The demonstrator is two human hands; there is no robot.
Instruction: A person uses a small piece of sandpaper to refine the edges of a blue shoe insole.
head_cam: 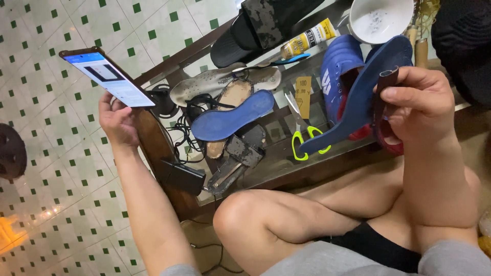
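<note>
This looks like an informal shoe-repair corner set up in a home. A low glass-topped table (286,168) across the middle of the frame is crowded with insoles (232,115), worn soles, scissors (302,135) and a tube of glue (307,40). Green-and-white tiled floor (51,153) fills the left side.

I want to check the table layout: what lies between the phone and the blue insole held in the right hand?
In the head view, another blue insole lies there on grey insoles, with black cables.
</note>
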